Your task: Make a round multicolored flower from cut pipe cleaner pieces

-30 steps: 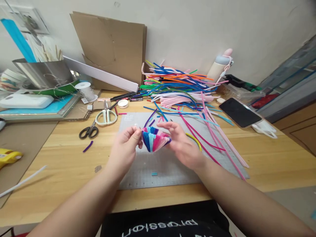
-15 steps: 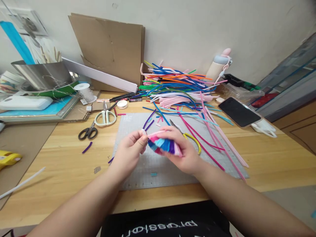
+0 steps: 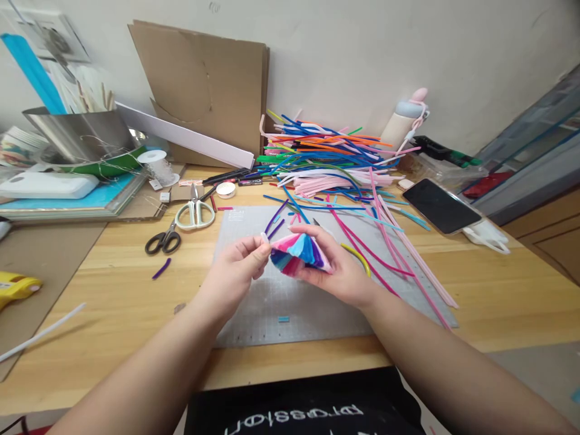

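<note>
Between my hands, above the grey cutting mat [image 3: 254, 326], is a fan-shaped pipe-cleaner piece [image 3: 301, 251] in pink, blue, teal and purple bands. My right hand [image 3: 342, 269] grips its wide side, thumb below and fingers over the top. My left hand [image 3: 242, 263] pinches its narrow left end between thumb and forefinger; a small white tip pokes out above the thumb. Purple pipe-cleaner pieces [image 3: 275, 228] lie on the mat just behind the left fingertips. Yellow-handled pliers or scissors [image 3: 360, 258] lie partly hidden behind my right hand.
A heap of coloured pipe cleaners [image 3: 330, 160] lies at the back, with long pink ones [image 3: 362, 241] across the mat's right. White scissors [image 3: 194, 214] and black scissors [image 3: 163, 240] lie left. A phone [image 3: 441, 205] rests at right; a yellow glue gun [image 3: 18, 289] is far left.
My right hand has tilted the fan-shaped piece, so its folds now spread wider and show more colour bands. My left hand keeps its pinch. The view has shifted slightly.
</note>
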`<state>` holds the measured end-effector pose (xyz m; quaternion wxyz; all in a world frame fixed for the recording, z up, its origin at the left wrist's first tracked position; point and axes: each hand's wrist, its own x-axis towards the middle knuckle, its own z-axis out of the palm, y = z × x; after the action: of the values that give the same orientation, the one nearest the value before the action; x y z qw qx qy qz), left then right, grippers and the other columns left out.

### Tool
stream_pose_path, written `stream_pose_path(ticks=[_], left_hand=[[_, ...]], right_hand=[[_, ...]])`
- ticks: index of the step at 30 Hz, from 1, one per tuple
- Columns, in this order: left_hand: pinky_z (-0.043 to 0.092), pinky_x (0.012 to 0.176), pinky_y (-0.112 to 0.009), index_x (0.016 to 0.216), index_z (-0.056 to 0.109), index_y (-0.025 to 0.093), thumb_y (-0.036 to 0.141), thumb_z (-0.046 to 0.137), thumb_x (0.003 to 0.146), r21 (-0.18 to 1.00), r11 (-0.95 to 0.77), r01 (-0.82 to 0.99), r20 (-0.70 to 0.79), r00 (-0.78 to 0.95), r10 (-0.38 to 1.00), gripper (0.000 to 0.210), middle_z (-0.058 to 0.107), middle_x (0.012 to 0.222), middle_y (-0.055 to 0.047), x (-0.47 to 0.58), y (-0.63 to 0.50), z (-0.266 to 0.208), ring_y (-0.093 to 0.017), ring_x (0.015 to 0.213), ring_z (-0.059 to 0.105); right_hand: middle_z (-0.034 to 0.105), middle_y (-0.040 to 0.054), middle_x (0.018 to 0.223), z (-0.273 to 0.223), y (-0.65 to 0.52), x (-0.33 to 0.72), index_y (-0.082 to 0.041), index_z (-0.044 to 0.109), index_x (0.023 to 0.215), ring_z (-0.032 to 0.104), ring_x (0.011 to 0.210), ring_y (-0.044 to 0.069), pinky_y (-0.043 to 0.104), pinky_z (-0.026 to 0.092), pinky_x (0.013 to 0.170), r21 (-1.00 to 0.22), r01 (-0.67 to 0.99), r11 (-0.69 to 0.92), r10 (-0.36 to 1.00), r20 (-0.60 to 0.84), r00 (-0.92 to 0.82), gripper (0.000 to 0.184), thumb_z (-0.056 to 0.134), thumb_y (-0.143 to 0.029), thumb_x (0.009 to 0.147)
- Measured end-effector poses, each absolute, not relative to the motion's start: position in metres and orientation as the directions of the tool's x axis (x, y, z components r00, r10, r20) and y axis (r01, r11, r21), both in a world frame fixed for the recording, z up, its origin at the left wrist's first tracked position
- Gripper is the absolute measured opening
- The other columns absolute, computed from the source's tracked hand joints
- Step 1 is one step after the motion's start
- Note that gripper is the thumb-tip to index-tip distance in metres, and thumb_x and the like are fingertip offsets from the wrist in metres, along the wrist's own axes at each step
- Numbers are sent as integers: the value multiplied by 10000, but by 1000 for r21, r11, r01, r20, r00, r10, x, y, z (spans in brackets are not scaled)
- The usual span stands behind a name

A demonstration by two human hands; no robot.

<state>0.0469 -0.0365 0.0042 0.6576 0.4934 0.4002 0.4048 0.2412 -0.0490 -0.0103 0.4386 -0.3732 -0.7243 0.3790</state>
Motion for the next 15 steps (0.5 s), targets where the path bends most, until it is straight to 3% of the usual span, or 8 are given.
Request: stream_pose_path(ticks=[4,9,12,15], left_hand=[[356,593,-225,718,534,159,325,594,785,997,14,78,-35,282,959,189,507,642,31,50,-40,7,-97,602,442],[394,638,-251,728,547,167,306,543,819,954,-121,275,7,382,924,167,558,665,15,53,-43,2,-123,635,499],[393,664,-251,716,566,171,277,543,816,915,-208,344,60,396,916,148,580,696,8,54,-44,0,-133,680,521],[391,661,-249,718,573,170,274,557,803,929,-192,317,52,400,915,136,584,703,6,54,-44,1,-134,683,522]], right_hand=[[509,88,1283,-13,-53,242,-237,492,1239,513,1157,225,389,454,938,-925,156,346,862,249,-441,420,581,-289,832],[612,41,1140,-17,-58,236,-234,534,1157,554,1092,189,355,433,948,-896,241,374,869,248,-428,392,503,-85,796],[644,32,1022,-17,-58,233,-213,567,1059,593,977,177,317,468,860,-908,253,335,885,210,-416,243,537,-164,822],[656,25,898,-15,-57,232,-187,604,945,604,845,162,293,475,776,-922,269,278,901,153,-405,141,556,-273,845]])
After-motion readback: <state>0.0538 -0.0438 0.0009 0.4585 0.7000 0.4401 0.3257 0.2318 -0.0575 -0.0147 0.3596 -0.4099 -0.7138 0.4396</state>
